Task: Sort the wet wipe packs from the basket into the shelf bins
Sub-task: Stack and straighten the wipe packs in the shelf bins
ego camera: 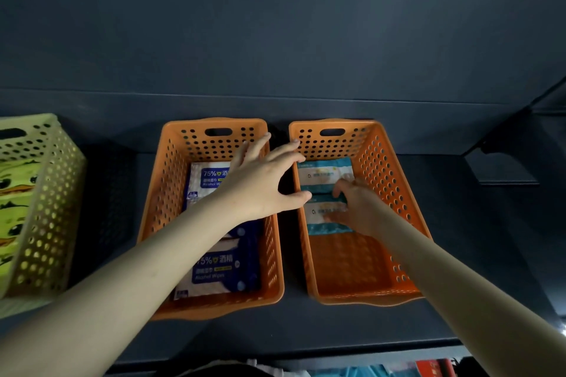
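the two packs in the left orange bin (159, 193) read "75%" with the characters 酒精 and, below that, "alcohol wipes". the far alcohol pack (205, 180) and the near alcohol pack (214, 269) are both white with a dark blue panel, lying flat end to end. the right orange bin (392, 180) holds two flat teal and white packs with a pale label band, and their print is too blurred to read. the far teal pack (321, 174) lies against the bin's back wall, with the near teal pack (324, 223) just in front of it, their edges touching.

the right hand (358, 208) is down inside the right bin, fingers curled over the far edge of the near teal pack and thumb on its face. the left hand (260, 180) hovers over the gap between the two bins, fingers straight and spread, holding nothing; its thumb tip is at the right bin's left wall.

the front half of the right bin's floor is bare orange. both bins stand side by side on a dark shelf (306, 333), a narrow gap between them and a strip of shelf in front. a pale green basket (46, 208) stands well to the left, holding green packs with a cartoon duck face (15, 187).
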